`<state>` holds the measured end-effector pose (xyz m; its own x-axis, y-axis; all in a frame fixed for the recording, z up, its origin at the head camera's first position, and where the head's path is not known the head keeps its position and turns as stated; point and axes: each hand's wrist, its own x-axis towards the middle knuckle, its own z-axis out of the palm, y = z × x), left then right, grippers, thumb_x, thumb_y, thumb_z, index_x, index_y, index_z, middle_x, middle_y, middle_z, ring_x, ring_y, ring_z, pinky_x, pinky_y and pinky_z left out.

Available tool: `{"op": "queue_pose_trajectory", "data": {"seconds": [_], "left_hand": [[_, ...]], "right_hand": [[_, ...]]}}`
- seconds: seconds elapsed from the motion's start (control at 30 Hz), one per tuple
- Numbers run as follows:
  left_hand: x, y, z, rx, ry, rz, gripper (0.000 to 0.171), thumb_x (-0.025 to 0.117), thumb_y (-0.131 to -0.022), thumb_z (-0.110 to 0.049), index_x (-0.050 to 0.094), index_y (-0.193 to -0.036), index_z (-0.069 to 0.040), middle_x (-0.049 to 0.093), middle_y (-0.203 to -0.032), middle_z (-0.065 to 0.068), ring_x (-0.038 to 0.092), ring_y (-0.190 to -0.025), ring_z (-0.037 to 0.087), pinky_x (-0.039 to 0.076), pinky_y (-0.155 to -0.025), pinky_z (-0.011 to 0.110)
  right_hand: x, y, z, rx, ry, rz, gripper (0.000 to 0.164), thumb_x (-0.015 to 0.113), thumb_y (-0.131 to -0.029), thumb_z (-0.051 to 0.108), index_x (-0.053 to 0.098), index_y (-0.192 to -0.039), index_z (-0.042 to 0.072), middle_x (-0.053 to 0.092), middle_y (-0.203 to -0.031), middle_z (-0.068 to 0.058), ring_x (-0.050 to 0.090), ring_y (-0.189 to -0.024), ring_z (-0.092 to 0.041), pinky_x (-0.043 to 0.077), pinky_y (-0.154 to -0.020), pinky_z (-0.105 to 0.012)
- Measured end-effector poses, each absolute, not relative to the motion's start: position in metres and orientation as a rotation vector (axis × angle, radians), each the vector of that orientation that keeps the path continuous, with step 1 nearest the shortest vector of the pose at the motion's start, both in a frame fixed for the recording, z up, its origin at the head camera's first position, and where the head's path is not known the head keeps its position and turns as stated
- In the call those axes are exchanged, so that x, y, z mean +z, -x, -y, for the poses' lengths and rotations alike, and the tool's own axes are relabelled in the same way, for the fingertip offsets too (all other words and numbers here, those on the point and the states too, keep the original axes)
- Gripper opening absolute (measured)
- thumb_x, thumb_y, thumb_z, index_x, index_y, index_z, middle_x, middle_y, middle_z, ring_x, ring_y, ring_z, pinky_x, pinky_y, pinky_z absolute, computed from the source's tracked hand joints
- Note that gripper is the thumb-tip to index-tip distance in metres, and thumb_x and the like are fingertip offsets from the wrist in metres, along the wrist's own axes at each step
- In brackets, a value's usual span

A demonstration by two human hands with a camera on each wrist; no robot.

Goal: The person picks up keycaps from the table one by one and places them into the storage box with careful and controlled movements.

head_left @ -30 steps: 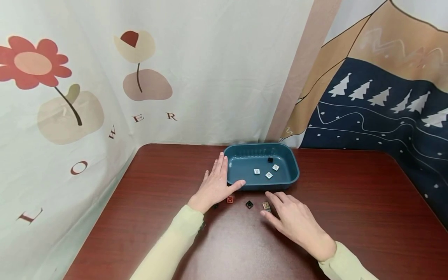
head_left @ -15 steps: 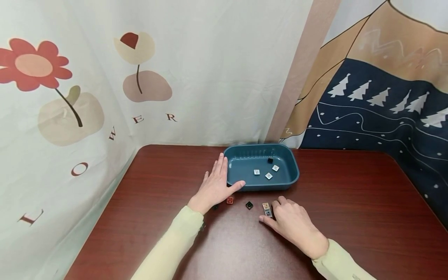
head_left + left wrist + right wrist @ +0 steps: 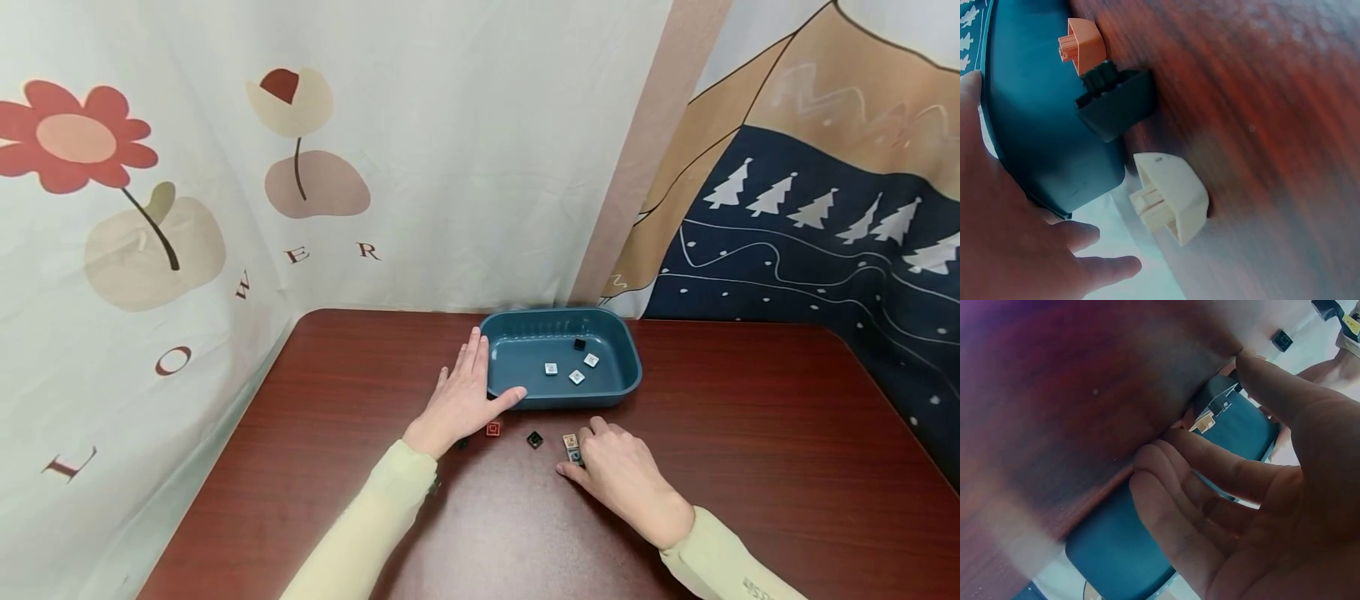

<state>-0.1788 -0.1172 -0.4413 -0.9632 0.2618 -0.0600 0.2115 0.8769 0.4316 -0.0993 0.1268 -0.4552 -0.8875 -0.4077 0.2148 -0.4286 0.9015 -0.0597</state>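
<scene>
My left hand (image 3: 459,398) lies with fingers extended along the left rim of a blue tray (image 3: 632,392), its thumb over the front rim. In the tray are several keycaps, among them a white keycap (image 3: 551,368) and a black keycap (image 3: 580,344). My right hand (image 3: 628,473) is low over the table beside a tan keycap (image 3: 571,442) and a grey-blue keycap (image 3: 574,457), which touch each other. In the right wrist view, thumb and index finger stand apart around this pair; the other fingers bend inward. An orange-red keycap (image 3: 492,429) and another black keycap (image 3: 534,439) lie before the tray.
Beside my left wrist is a dark keycap (image 3: 462,443). The left wrist view shows an off-white keycap (image 3: 1179,197) with its stem side visible. A brown wooden table (image 3: 360,367) meets a printed curtain (image 3: 450,167) at its back edge.
The right hand has drawn slightly back, and its fingers have bent in beside the tan and grey-blue keycaps. The left hand has stayed at the tray.
</scene>
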Motion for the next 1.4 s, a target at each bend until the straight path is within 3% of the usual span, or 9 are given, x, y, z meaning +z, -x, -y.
{"op": "queue_pose_trajectory", "data": {"seconds": [0.27,0.57,0.87,1.4], "left_hand": [[-0.442,0.179,0.117,0.654,-0.365,-2.923,0.113,0.047,-0.093,-0.080,0.002,-0.166,-0.008,-0.012,-0.173,0.002,0.006,-0.159,0.029,0.017,-0.121,0.064],[-0.441,0.179,0.117,0.660,-0.360,-2.920,0.113,0.048,-0.093,-0.080,0.002,-0.167,-0.008,-0.011,-0.174,0.003,0.005,-0.159,0.028,0.017,-0.121,0.064],[-0.441,0.179,0.116,0.663,-0.368,-2.916,0.113,0.047,-0.093,-0.081,0.003,-0.166,-0.007,-0.011,-0.174,0.003,0.008,-0.159,0.030,0.017,-0.121,0.064],[-0.441,0.179,0.117,0.672,-0.366,-2.924,0.113,0.047,-0.093,-0.081,0.002,-0.167,-0.008,-0.010,-0.174,0.004,0.009,-0.159,0.030,0.017,-0.121,0.064]], "right_hand": [[-0.456,0.100,-0.126,0.181,-0.729,2.797,0.032,0.092,-0.077,0.029,0.069,-0.079,0.006,0.052,-0.076,-0.005,0.059,-0.063,-0.024,0.052,-0.050,-0.041],[-0.453,0.101,-0.131,0.251,-0.809,2.825,0.022,0.090,-0.079,0.013,0.071,-0.086,0.005,0.054,-0.077,-0.004,0.062,-0.069,-0.023,0.054,-0.056,-0.040],[-0.453,0.102,-0.143,0.347,-0.863,2.874,0.018,0.089,-0.080,0.007,0.072,-0.087,0.011,0.057,-0.080,0.002,0.062,-0.071,-0.017,0.053,-0.059,-0.033],[-0.453,0.102,-0.149,0.381,-0.968,2.821,0.018,0.088,-0.080,0.005,0.072,-0.085,0.011,0.057,-0.080,0.004,0.062,-0.071,-0.015,0.053,-0.059,-0.031]]}}
